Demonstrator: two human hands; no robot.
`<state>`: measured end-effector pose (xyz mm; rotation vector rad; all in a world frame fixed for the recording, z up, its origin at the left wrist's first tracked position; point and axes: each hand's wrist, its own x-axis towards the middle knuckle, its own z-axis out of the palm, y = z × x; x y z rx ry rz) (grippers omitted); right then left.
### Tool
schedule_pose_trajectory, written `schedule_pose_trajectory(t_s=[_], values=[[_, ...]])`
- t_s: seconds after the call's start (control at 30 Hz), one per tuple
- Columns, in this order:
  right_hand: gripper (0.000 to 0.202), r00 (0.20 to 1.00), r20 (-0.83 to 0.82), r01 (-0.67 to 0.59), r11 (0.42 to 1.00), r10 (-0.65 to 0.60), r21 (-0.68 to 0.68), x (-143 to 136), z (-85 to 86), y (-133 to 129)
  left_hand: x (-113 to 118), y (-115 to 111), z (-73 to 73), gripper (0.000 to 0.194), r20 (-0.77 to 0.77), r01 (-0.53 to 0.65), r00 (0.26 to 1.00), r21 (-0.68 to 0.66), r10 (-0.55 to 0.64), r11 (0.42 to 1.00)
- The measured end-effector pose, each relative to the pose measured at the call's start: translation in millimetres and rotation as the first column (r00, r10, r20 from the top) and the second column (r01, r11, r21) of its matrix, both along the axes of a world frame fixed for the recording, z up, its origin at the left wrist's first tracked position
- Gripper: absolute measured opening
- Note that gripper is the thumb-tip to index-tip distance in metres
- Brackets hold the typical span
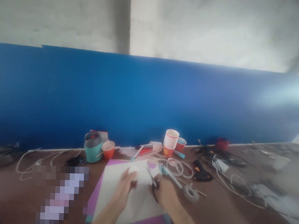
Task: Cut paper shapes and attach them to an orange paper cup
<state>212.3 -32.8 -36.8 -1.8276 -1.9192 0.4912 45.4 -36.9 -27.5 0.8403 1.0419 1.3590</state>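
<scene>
Two bare hands work over a white sheet (136, 196) lying on purple paper on the brown surface. Left hand (124, 189), at the sheet's far edge, pinches a small white round piece (134, 173), fingers closed on it; it looks light and thin, likely to bend, best held by its rim. Right hand (164, 194), at the sheet's right edge, has its grip closed through the handles of scissors (152, 181), blades pointing away. Beyond the sheet stand paper cups (170, 142).
</scene>
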Motion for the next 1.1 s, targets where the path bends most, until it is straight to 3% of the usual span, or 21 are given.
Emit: schedule_pose_trajectory(t_s=[0.1,0.2,0.3,0.47,0.53,0.63,0.77,0.97,1.1], values=[[0.018,0.977,0.215,0.001,1.000,-0.003,0.009,2.9,0.0,-0.7,-4.3,1.3,2.4,0.021,-0.121,0.020,0.992,0.016,-0.018,1.000],[0.024,0.959,0.283,-0.013,1.000,0.012,0.001,2.0,-1.6,-0.5,-8.1,1.6,4.8,0.026,-0.196,0.021,0.980,0.048,-0.011,0.999],[0.033,0.970,0.245,0.005,0.998,0.010,-0.060,2.9,-3.1,5.3,-11.5,2.9,6.9,0.022,-0.305,0.094,0.949,0.048,-0.075,0.994],[0.051,0.992,0.119,-0.012,0.980,0.036,-0.200,15.9,-2.2,20.1,-15.5,5.0,4.3,0.021,-0.425,0.194,0.878,-0.100,-0.219,0.976],[0.048,0.993,0.095,-0.051,0.981,0.070,-0.188,22.2,-1.7,22.7,-16.3,2.7,-2.8,0.028,-0.449,0.195,0.863,-0.128,-0.232,0.972],[0.038,0.988,0.153,-0.010,0.995,0.026,-0.102,28.6,-2.5,21.8,-17.8,-5.3,-21.0,0.029,-0.492,0.198,0.838,-0.130,-0.236,0.972],[0.031,0.995,0.102,0.019,0.996,-0.010,-0.088,33.0,-0.9,15.7,-24.9,-19.4,-41.8,0.018,-0.589,0.202,0.790,-0.013,-0.171,0.979],[0.021,0.994,-0.109,-0.041,0.959,0.010,-0.281,39.1,15.7,10.1,-37.0,-36.0,-39.7,0.015,-0.570,0.271,0.783,-0.047,-0.248,0.962],[0.020,0.997,0.078,0.030,0.996,-0.024,-0.083,38.0,16.8,11.2,-36.7,-39.9,-49.5,0.016,-0.486,0.290,0.827,-0.058,-0.281,0.955]])
